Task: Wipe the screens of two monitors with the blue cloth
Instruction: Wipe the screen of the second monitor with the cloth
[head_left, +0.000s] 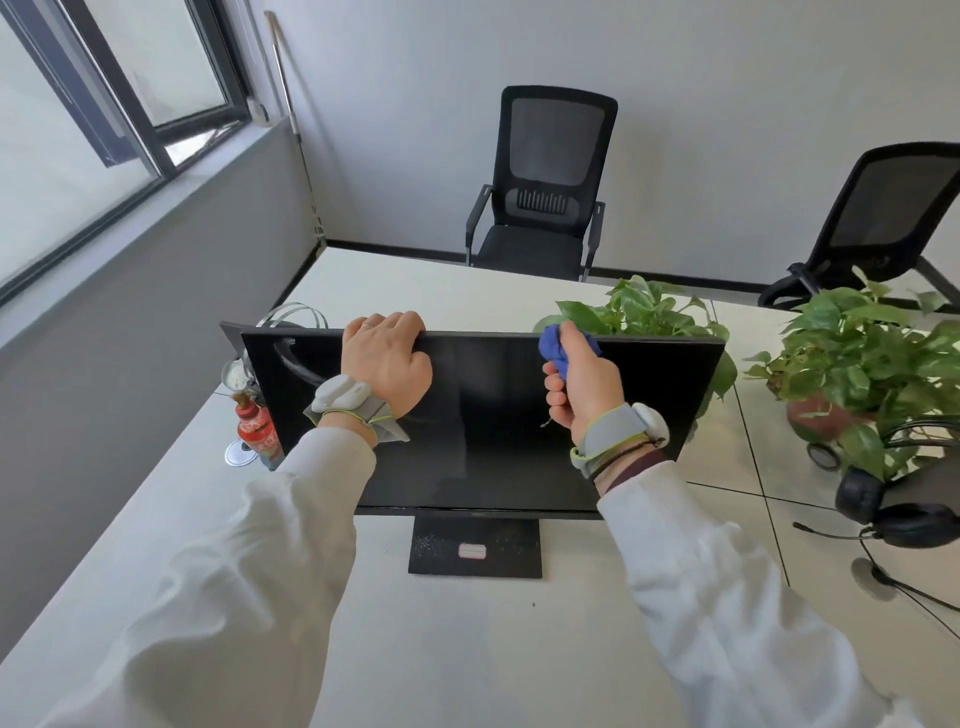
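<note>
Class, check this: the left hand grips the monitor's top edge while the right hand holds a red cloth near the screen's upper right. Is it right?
No: the cloth is blue, not red, as the head view shows. The rest holds: left hand gripping the top edge of the monitor, right hand holding the cloth.

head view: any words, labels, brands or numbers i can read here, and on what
No text here is legible.
Small mark on the bottom bezel of the black flat monitor: too small to read.
Pink-edged white label on the black stand base: no writing visible.
Print on the red bottle: too blurred.
</note>
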